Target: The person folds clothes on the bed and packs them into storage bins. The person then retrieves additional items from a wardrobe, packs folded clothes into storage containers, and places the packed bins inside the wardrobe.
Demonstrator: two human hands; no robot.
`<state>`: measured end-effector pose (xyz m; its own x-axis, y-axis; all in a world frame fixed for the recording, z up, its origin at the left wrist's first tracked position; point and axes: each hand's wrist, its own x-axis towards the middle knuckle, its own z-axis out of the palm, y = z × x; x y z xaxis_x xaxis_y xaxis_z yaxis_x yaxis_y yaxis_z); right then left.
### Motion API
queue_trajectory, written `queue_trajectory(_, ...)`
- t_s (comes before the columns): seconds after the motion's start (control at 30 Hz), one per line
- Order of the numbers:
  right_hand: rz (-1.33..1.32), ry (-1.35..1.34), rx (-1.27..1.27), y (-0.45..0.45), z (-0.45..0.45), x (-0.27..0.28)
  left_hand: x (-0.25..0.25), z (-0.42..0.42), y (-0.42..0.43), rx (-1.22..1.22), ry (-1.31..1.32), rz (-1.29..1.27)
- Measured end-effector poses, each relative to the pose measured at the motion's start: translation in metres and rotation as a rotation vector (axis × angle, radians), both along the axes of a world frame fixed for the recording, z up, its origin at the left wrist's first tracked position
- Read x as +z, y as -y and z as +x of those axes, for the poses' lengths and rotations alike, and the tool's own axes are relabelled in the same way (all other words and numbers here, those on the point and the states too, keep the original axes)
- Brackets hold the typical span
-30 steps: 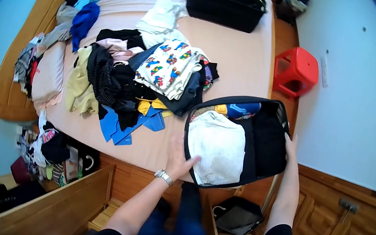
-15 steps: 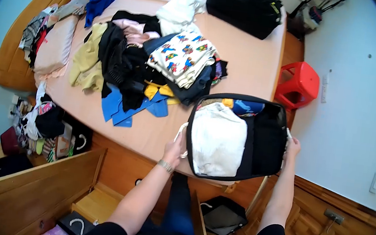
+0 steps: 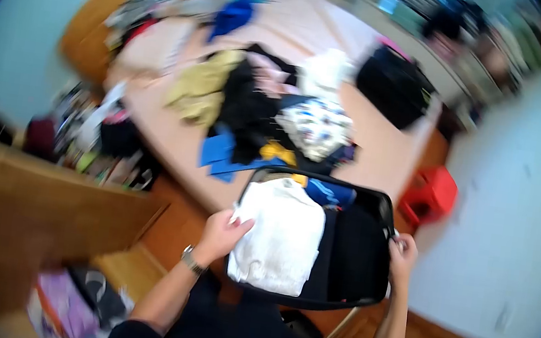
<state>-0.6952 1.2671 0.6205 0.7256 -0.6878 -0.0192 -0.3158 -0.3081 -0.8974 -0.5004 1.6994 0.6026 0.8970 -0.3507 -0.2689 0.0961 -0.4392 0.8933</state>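
In the head view I hold a black storage bin [image 3: 353, 308] between my two hands, in front of my chest and by the near edge of the bed. My left hand [image 3: 224, 233] is closed on its left side, thumb over the rim near a folded white garment [image 3: 279, 232]. My right hand [image 3: 403, 255] grips the right side, at the pale handle. Beside the white garment, the bin holds folded black clothing [image 3: 360, 256] and a blue garment [image 3: 330, 193] at the far end.
The bed [image 3: 176, 156] carries a heap of clothes [image 3: 250, 112] and a black bag [image 3: 394, 86]. To the right, a red stool [image 3: 432, 196] stands by the wall. An open wooden drawer [image 3: 39, 214] lies at left, with a purple item [image 3: 66, 306] low down.
The bin has come back toward my body, slightly away from the bed, with both hands still on it. My view has swung and is partly blurred. My left thumb now lies over the rim.
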Motion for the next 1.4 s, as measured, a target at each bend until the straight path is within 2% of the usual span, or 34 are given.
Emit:
queue_trajectory(0.03,-0.007,-0.042,0.052,-0.027,0.013,0.015,-0.016,-0.005,-0.026,0.106,0.019,-0.005)
queue_trajectory(0.07,0.145,-0.020,0.093,-0.047,0.026,0.019,0.014,-0.008,-0.045,0.165,0.023,0.038)
queue_trajectory(0.1,0.144,0.022,0.202,-0.058,0.031,0.000,0.017,-0.015,-0.069,0.214,0.046,0.100)
queue_trajectory(0.13,0.001,-0.096,0.347,-0.071,0.041,-0.007,0.020,-0.025,-0.093,0.287,0.079,0.146)
queue_trajectory(0.17,0.065,-0.086,0.375,-0.101,0.053,-0.003,0.024,-0.031,-0.118,0.342,0.125,0.209)
queue_trajectory(0.23,0.370,-0.036,0.474,-0.135,0.074,-0.009,0.057,-0.050,-0.172,0.535,0.155,0.161)
queue_trajectory(0.3,0.459,-0.221,0.564,-0.157,0.116,0.020,0.088,-0.053,-0.189,0.714,0.233,0.153)
queue_trajectory(0.33,0.390,-0.079,0.671,-0.183,0.125,-0.008,0.089,-0.069,-0.222,0.797,0.285,0.171)
queue_trajectory(0.4,0.396,-0.106,0.820,-0.243,0.149,0.033,0.105,-0.089,-0.269,0.946,0.360,0.211)
queue_trajectory(0.43,0.397,-0.122,0.891,-0.277,0.158,0.063,0.125,-0.100,-0.292,1.007,0.339,0.344)
queue_trajectory(0.5,0.459,-0.091,1.066,-0.333,0.167,0.104,0.140,-0.121,-0.339,1.103,0.394,0.444)
queue_trajectory(0.57,0.513,-0.059,1.240,-0.381,0.173,0.147,0.183,-0.139,-0.379,1.159,0.415,0.468)
queue_trajectory(0.63,0.478,-0.044,1.364,-0.427,0.161,0.194,0.205,-0.157,-0.425,1.236,0.511,0.530)
queue_trajectory(0.73,0.345,0.239,1.552,-0.482,0.145,0.226,0.254,-0.174,-0.489,1.361,0.592,0.421)
queue_trajectory(0.77,0.244,0.506,1.581,-0.499,0.140,0.226,0.268,-0.177,-0.509,1.386,0.648,0.450)
queue_trajectory(0.83,0.146,0.950,1.669,-0.544,0.129,0.246,0.295,-0.190,-0.549,1.437,0.680,0.348)
queue_trajectory(0.9,0.093,1.124,1.751,-0.579,0.103,0.280,0.336,-0.209,-0.573,1.441,0.719,0.412)
queue_trajectory(0.93,0.193,1.184,1.671,-0.597,0.088,0.283,0.358,-0.220,-0.578,1.441,0.771,0.459)
queue_trajectory(0.97,0.308,1.231,1.779,-0.609,0.087,0.287,0.375,-0.228,-0.588,1.442,0.834,0.414)
queue_trajectory(1.03,0.461,1.333,1.831,-0.630,0.073,0.304,0.415,-0.241,-0.592,1.489,0.864,0.387)
queue_trajectory(1.17,0.939,1.896,2.134,-0.709,0.075,0.306,0.469,-0.238,-0.630,1.484,1.124,0.273)
queue_trajectory(1.2,0.811,1.979,1.786,-0.723,0.061,0.308,0.480,-0.242,-0.644,1.528,1.123,0.325)
queue_trajectory(1.23,0.758,2.067,1.754,-0.733,0.065,0.310,0.490,-0.238,-0.647,1.557,1.133,0.219)
queue_trajectory(1.3,0.632,2.218,1.711,-0.760,0.081,0.302,0.496,-0.247,-0.677,1.551,1.194,0.458)
queue_trajectory(1.4,0.478,1.982,1.818,-0.794,0.102,0.272,0.510,-0.273,-0.711,1.706,1.212,0.479)
